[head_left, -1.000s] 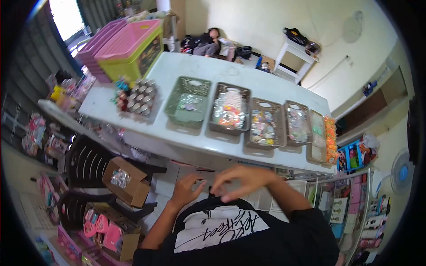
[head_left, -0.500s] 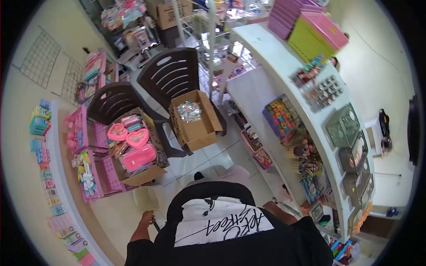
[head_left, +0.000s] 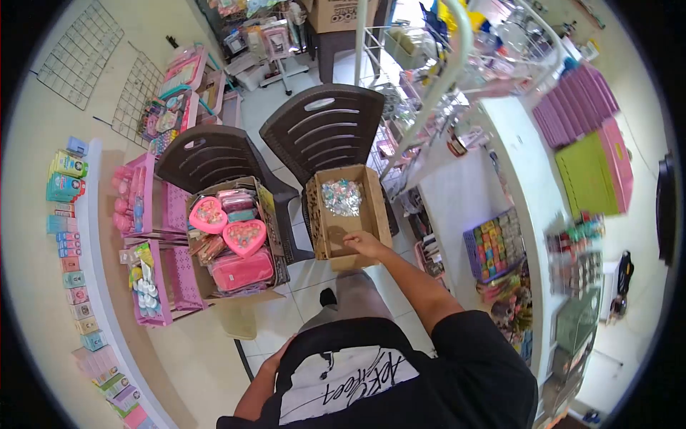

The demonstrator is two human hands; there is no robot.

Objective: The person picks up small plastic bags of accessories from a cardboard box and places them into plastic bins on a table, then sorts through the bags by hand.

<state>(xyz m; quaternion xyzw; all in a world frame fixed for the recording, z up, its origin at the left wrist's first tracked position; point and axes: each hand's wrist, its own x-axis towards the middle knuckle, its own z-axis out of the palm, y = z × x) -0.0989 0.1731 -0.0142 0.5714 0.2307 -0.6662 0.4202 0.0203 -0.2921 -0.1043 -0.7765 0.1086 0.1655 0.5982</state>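
Observation:
My right hand (head_left: 365, 245) reaches over the near side of an open cardboard box (head_left: 341, 232), its fingers stretched forward and slightly bent, with nothing visible in them. Inside that box lies a pile of small shiny clear-wrapped pieces (head_left: 342, 197). The box rests on the seat of a dark brown plastic chair (head_left: 325, 127). My left hand (head_left: 287, 350) is low beside my body, its fingers hidden by the black shirt (head_left: 343, 379). A beige dustpan-like piece (head_left: 239, 323) is on the floor near the left hand, partly covered by a box.
Left of it, another carton (head_left: 275, 214) holds pink heart-shaped cases (head_left: 244, 237) and a pink pouch (head_left: 243, 270), before a second brown chair (head_left: 211, 161). A pink rack (head_left: 171, 275) and a wall shelf (head_left: 107, 236) are at left. A white counter (head_left: 529, 164) bounds the right.
My view has shifted closer to the chairs and boxes. My right hand has come up from beside my body to the box on the chair. My left hand has drawn in towards my body.

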